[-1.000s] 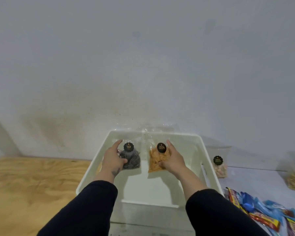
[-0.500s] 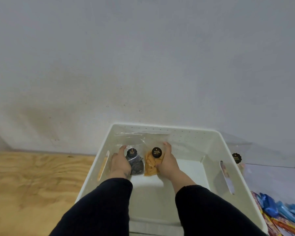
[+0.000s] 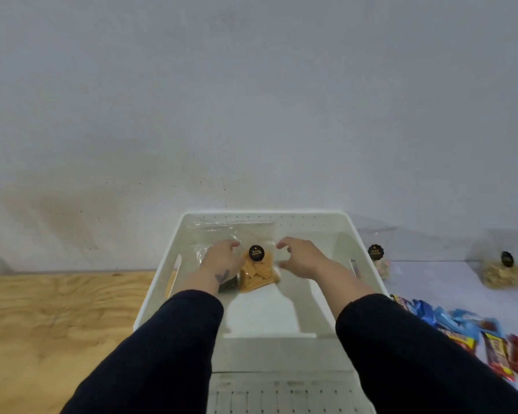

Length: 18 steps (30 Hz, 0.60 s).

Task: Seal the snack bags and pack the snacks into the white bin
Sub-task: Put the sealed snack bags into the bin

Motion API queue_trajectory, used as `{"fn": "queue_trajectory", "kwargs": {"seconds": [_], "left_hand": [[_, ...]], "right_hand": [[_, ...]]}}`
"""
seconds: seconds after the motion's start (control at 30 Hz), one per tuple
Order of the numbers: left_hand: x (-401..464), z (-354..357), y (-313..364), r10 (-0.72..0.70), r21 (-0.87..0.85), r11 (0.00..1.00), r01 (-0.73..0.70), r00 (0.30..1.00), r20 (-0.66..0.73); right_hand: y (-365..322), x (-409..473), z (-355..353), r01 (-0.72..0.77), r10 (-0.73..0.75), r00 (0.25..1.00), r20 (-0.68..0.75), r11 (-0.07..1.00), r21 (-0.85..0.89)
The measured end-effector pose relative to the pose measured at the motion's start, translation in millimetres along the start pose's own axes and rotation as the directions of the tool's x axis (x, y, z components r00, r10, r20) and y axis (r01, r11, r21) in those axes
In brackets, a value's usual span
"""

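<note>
White plastic walls rise on all four sides of the bin, and both my hands are down inside it near the far wall. My left hand rests on a clear bag of dark snacks, which it mostly hides (only a dark corner shows below my wrist); my fingers lie loosely bent over it, and I cannot tell whether they pinch it. Just to the right, touching that bag, stands the clear bag of orange sticks with a round black sticker near its top. Its clear top leans against the far wall, in the left half of the bin.

My right hand hovers just beside the orange bag, fingers loosely curved and spread, holding nothing, with a small gap between fingertips and the plastic. The right half of the bin floor is bare white, and so is the near part between my black sleeves.

Outside the right wall, on the pale table, a bag of pale snacks stands close to the bin's edge, and a bag of light crunchy pieces stands well apart, farther right. Wrapped candy bars in blue and red lie scattered near my right arm. To the left of the bin runs bare plywood.
</note>
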<state>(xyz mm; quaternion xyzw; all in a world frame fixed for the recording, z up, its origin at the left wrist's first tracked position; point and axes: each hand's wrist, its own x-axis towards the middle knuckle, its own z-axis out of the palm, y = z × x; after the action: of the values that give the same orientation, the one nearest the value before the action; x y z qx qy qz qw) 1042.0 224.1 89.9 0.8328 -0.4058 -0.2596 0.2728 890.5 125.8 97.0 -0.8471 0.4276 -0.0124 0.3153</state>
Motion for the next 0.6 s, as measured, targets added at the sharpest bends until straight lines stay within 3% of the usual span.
{"fn": "queue_trajectory", "kwargs": {"seconds": [0.17, 0.37, 0.47, 0.6], "left_hand": [[-10.2, 22.1, 73.2, 0.221, 0.115, 0.966, -0.230, 0.972, 0.084], [-21.8, 79.3, 169.3, 0.428, 0.152, 0.884, -0.442, 0.896, 0.116], [-23.1, 118.0, 203.4, 0.434, 0.150, 0.877, -0.457, 0.886, 0.164], [-13.8, 171.5, 227.1, 0.324, 0.154, 0.923, -0.353, 0.927, 0.188]], "right_hand": [[19.8, -46.0, -57.2, 0.073, -0.091, 0.989, -0.113, 0.986, -0.148], [95.1, -82.5, -116.8, -0.049, 0.002, 0.970, -0.245, 0.981, -0.188], [146.0, -94.2, -139.4, -0.116, 0.068, 0.964, -0.256, 0.977, -0.177], [213.4, -102.3, -161.5, -0.161, 0.118, 0.964, -0.237, 0.972, -0.173]]}}
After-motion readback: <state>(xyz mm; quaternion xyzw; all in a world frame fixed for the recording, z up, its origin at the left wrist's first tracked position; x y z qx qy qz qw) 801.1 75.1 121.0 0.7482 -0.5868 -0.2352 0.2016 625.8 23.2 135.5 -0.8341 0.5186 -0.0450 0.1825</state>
